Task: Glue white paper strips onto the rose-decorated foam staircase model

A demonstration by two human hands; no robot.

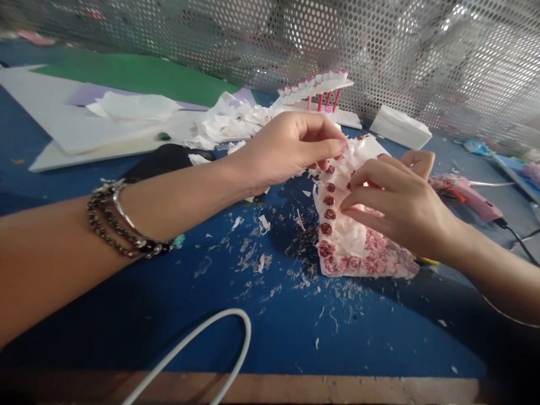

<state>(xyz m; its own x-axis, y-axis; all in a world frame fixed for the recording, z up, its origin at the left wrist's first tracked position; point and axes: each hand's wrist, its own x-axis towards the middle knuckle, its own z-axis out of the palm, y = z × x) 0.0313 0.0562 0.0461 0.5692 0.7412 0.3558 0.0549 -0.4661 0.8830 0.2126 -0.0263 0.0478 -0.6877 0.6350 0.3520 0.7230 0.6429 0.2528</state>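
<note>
A white paper piece [348,242] lies on the blue table, edged with small dark red and pink paper roses. Over its far end is my left hand [295,143], thumb and fingers pinched together; whatever they hold is too small or hidden to name. My right hand [399,197] hovers over the right side of the piece, its fingers curled and closed, and I cannot make out anything in them. Dark red roses [329,214] run up the left edge between the hands, and pink roses [375,253] fill the near right corner.
Behind stand a small white model roof [316,84] on red posts and a folded white block [400,126]. A pink glue gun [476,199] with a cord lies right. Torn white paper [232,118], green sheet [135,76] and a white cable [202,332] are left. Scraps litter the table.
</note>
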